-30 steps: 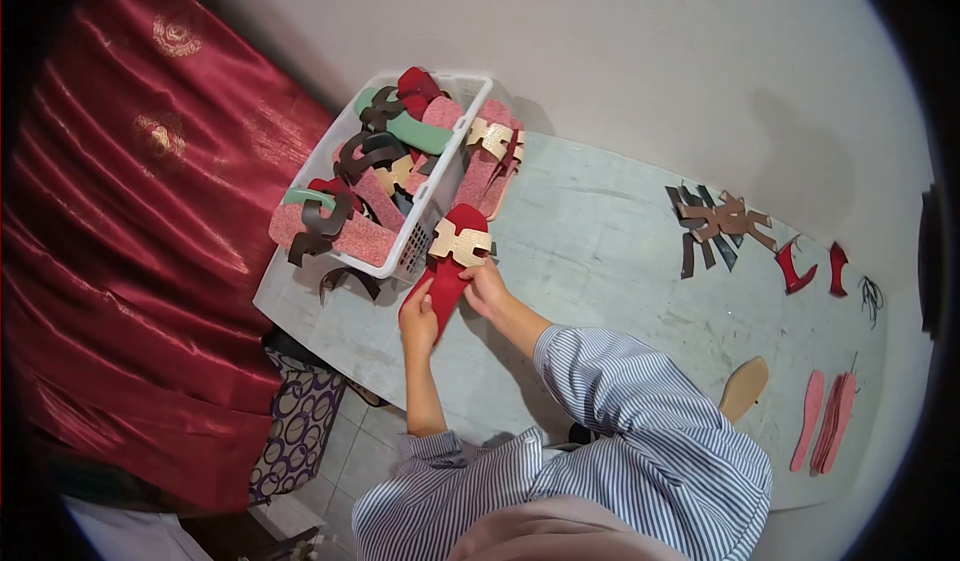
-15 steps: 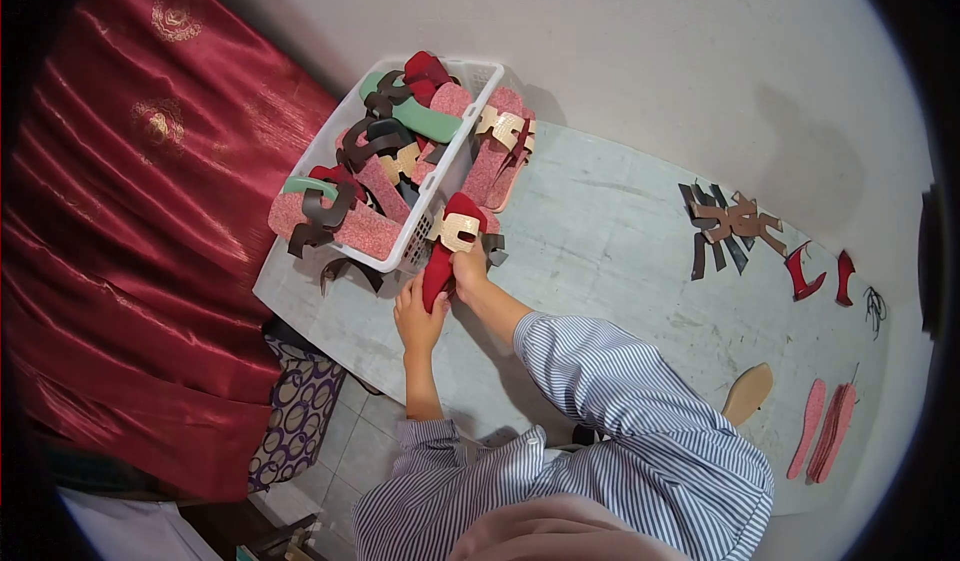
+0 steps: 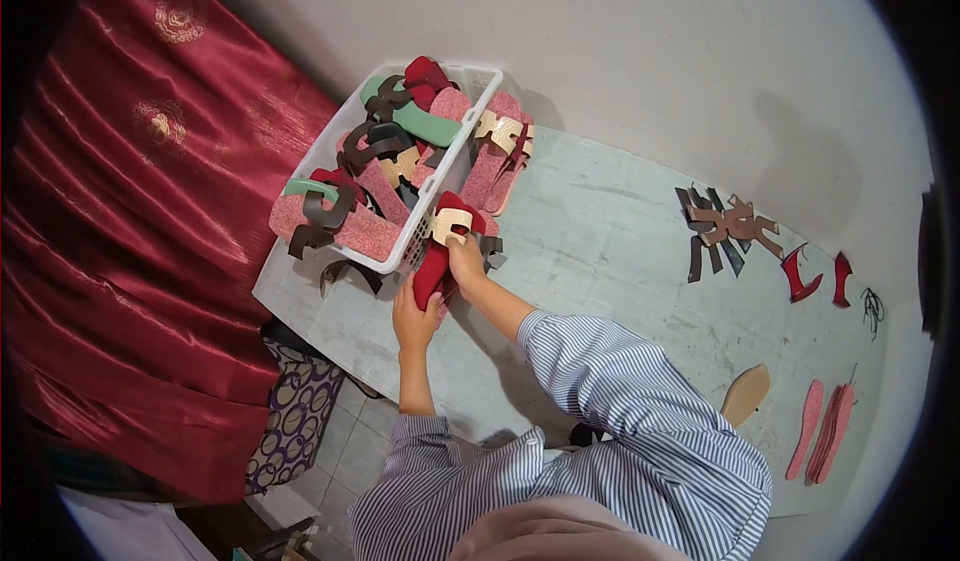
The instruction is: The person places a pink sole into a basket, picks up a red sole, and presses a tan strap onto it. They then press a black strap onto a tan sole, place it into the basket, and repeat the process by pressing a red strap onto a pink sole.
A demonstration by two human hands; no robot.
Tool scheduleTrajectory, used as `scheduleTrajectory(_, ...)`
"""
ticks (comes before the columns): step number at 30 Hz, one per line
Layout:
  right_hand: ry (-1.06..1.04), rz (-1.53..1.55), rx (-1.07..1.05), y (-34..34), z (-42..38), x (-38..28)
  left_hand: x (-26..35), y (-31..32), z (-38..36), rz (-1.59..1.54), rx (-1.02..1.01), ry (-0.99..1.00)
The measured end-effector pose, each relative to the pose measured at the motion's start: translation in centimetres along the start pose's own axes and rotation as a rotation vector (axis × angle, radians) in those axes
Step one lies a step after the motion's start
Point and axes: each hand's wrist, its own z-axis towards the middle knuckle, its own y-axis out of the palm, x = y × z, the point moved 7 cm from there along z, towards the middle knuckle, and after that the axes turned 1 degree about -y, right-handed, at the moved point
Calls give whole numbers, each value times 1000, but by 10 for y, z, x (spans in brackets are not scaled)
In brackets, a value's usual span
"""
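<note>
"Grip?"
"My left hand and right hand both pinch the red sandal, over the counter."
"Room?"
"White basket blocks just left; counter opens rightward to brown straps near its far edge."

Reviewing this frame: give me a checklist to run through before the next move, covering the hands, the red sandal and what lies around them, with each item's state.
1. Left hand gripping the red sandal: ok, at its lower end.
2. Right hand on the sandal: ok, just below the cream strap.
3. Strap firmly fixed to the sole: cannot tell, its edges are too small to judge.
4. White basket resting on the table: ok.
5. Area beside the right hand free of loose parts: not ok, a dark strap piece shows there.
6. Sandal's underside clean: cannot tell, hidden.
</note>
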Motion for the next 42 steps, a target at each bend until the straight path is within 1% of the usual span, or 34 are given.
scheduleTrajectory(1, -59, 9, 56, -6, -5, -8, 1, -1, 1, -2, -2, 2)
scheduleTrajectory(2, -59, 10, 60, -8, -6, -9, 0, -1, 2, 1, -33, -31)
scheduleTrajectory(4, -65, -189, 146, -18, -1, -5, -4, 0, 4, 4, -68, -59)
scheduleTrajectory(5, -67, -186, 151, -20, 3, -3, -3, 0, 6, 29, -66, -26)
scheduleTrajectory(7, -96, -267, 34, -21, 9, -6, 0, 1, 8, 51, -67, 13)
scheduleTrajectory(8, -97, -265, 39, -26, 11, -7, 1, 0, 7, 60, -53, 24)
scheduleTrajectory(10, -184, -532, -3, -30, 5, -25, 1, 0, 5, 71, -40, 37)
scheduleTrajectory(12, -182, -523, 26, -38, 1, -27, 9, -2, 3, 140, 41, 99)
scheduleTrajectory(13, -181, -517, 55, -42, 0, -28, 12, -1, 2, 138, 40, 105)
scheduleTrajectory(15, -164, -502, 76, -48, 1, -27, 18, -4, -2, 258, 119, 96)
scheduleTrajectory(17, -147, -488, 93, -55, -1, -25, 22, -3, -5, 283, 125, 72)
scheduleTrajectory(19, -178, -459, 31, -61, -12, -38, 31, -5, -6, 308, 141, 50)
scheduleTrajectory(20, -186, -458, 35, -65, -13, -40, 37, -5, -9, 322, 148, 37)
scheduleTrajectory(22, -280, -416, 44, -73, -15, -42, 49, 0, -9, 329, 157, 32)
scheduleTrajectory(23, -400, -558, 109, -79, -17, -45, 59, 6, -7, 271, 139, 98)
scheduleTrajectory(24, -400, -555, 119, -86, -22, -46, 70, 10, -7, 214, 117, 164)
scheduleTrajectory(26, -549, -739, 281, -105, -38, -57, 92, 32, -3, 163, -26, 248)
scheduleTrajectory(27, -542, -741, 298, -116, -39, -54, 107, 44, -1, 107, -80, 296)
scheduleTrajectory(28, -610, -784, 331, -126, -43, -55, 120, 57, -2, 47, -138, 344)
scheduleTrajectory(29, -674, -831, 366, -137, -47, -54, 131, 69, -2, 29, -154, 355)
scheduleTrajectory(31, -640, -901, 380, -166, -53, -53, 163, 108, -16, 81, -385, 529)
scheduleTrajectory(32, -615, -962, 371, -181, -55, -52, 178, 119, -22, 55, -407, 551)
scheduleTrajectory(34, -560, -1014, 449, -227, -64, -55, 213, 142, -42, -16, -498, 658)
scheduleTrajectory(36, -496, -1060, 531, -273, -77, -54, 248, 159, -61, -68, -541, 728)
scheduleTrajectory(38, -495, -1031, 697, -322, -99, -54, 289, 168, -87, -50, -584, 888)
scheduleTrajectory(39, -468, -1048, 728, -342, -110, -50, 303, 176, -99, -84, -605, 904)
scheduleTrajectory(41, -395, -1061, 856, -382, -135, -44, 330, 188, -128, -111, -659, 1056)
scheduleTrajectory(42, -376, -1085, 873, -397, -147, -40, 341, 191, -139, -145, -670, 1059)
